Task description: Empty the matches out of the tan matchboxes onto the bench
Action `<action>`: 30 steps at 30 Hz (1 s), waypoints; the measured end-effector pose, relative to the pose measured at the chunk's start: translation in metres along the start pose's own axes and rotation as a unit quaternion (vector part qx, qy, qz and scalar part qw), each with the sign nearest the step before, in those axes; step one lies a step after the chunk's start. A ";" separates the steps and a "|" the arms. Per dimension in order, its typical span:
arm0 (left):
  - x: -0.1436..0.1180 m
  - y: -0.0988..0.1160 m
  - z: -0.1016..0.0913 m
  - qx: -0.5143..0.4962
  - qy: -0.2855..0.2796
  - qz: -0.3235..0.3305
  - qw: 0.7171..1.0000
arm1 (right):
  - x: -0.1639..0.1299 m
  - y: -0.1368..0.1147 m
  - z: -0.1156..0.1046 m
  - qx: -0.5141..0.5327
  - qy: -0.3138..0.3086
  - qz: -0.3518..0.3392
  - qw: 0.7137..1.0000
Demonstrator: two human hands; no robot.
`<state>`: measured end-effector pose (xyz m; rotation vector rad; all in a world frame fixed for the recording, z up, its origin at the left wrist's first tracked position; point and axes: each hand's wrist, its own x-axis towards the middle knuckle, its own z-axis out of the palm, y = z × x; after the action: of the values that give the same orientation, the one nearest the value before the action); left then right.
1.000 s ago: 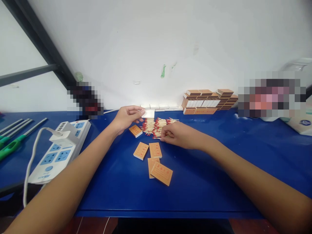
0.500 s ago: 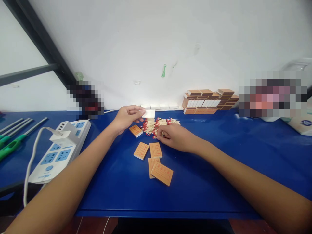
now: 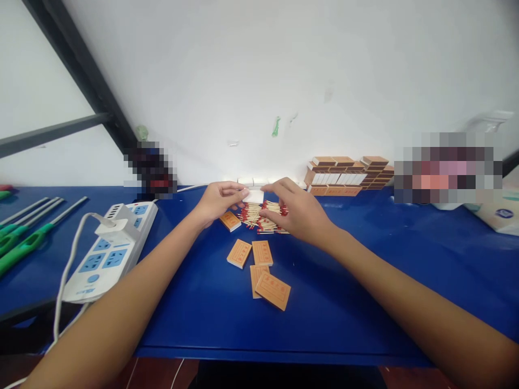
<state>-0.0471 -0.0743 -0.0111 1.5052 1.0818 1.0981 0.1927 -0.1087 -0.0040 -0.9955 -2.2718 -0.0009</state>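
My left hand (image 3: 218, 201) pinches a small white matchbox tray (image 3: 254, 195) just above a pile of red-tipped matches (image 3: 263, 217) on the blue table (image 3: 348, 281). Over the same pile hovers my right hand (image 3: 292, 209), its fingertips touching the tray's right end; whether it holds matches I cannot tell. An orange matchbox (image 3: 230, 220) lies beside my left hand. Several more orange matchboxes (image 3: 263, 270) lie nearer to me.
A stack of matchboxes (image 3: 348, 175) stands against the wall at the back right, and a row of white trays (image 3: 253, 182) lies behind the pile. A white power strip (image 3: 111, 249) with a plugged-in cable sits left. Green-handled tools (image 3: 24, 237) lie at the far left.
My right hand has lifted off the match pile and moved up and left to meet the white tray in my left hand. The view has shifted slightly.
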 end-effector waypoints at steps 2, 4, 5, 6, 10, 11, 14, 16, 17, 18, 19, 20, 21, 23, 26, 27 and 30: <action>-0.001 -0.001 0.002 -0.004 -0.008 0.001 1.000 | 0.004 -0.002 0.007 -0.024 0.007 -0.026 0.999; -0.002 -0.001 0.003 -0.008 -0.006 0.000 1.000 | 0.008 -0.004 0.015 -0.035 0.017 -0.031 0.999; -0.002 -0.001 0.004 -0.010 -0.006 -0.002 1.000 | 0.009 -0.004 0.019 -0.034 0.021 -0.028 0.999; -0.002 -0.001 0.004 -0.010 -0.007 -0.005 1.000 | 0.012 -0.003 0.022 -0.027 0.023 -0.024 0.999; 0.002 -0.001 -0.006 0.033 0.052 0.016 0.998 | 0.030 0.006 0.021 0.024 0.026 0.012 0.999; 0.004 -0.002 -0.010 0.063 0.096 0.033 0.993 | 0.037 0.011 0.019 0.026 0.027 0.027 0.999; 0.008 -0.005 -0.027 0.190 0.229 0.085 0.951 | 0.059 0.035 0.008 -0.008 0.025 0.063 0.998; 0.009 -0.007 -0.034 0.272 0.256 0.102 0.922 | 0.069 0.057 0.001 -0.034 0.008 0.084 0.996; 0.008 -0.007 -0.036 0.305 0.250 0.108 0.913 | 0.072 0.067 -0.003 -0.038 -0.009 0.094 0.995; 0.008 -0.008 -0.036 0.332 0.233 0.113 0.907 | 0.073 0.078 -0.006 -0.042 -0.026 0.107 0.993; 0.007 -0.008 -0.034 0.351 0.211 0.116 0.905 | 0.072 0.087 -0.010 -0.044 -0.042 0.115 0.991; 0.005 -0.007 -0.032 0.362 0.190 0.120 0.905 | 0.071 0.095 -0.012 -0.049 -0.051 0.121 0.990; 0.004 -0.007 -0.029 0.367 0.171 0.122 0.906 | 0.068 0.102 -0.015 -0.056 -0.055 0.126 0.989; 0.002 -0.006 -0.024 0.369 0.144 0.124 0.910 | 0.062 0.111 -0.017 -0.076 -0.055 0.131 0.987; 0.001 -0.006 -0.021 0.372 0.131 0.126 0.910 | 0.056 0.116 -0.017 -0.103 -0.056 0.136 0.984; 0.001 -0.006 -0.021 0.372 0.130 0.126 0.910 | 0.056 0.116 -0.015 -0.107 -0.059 0.136 0.983; 0.002 -0.008 -0.023 0.369 0.136 0.127 0.910 | 0.056 0.115 -0.009 -0.110 -0.076 0.131 0.982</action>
<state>-0.0700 -0.0668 -0.0153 2.1746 1.6531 1.1602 0.2453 0.0072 0.0066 -1.4510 -2.2937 -0.0665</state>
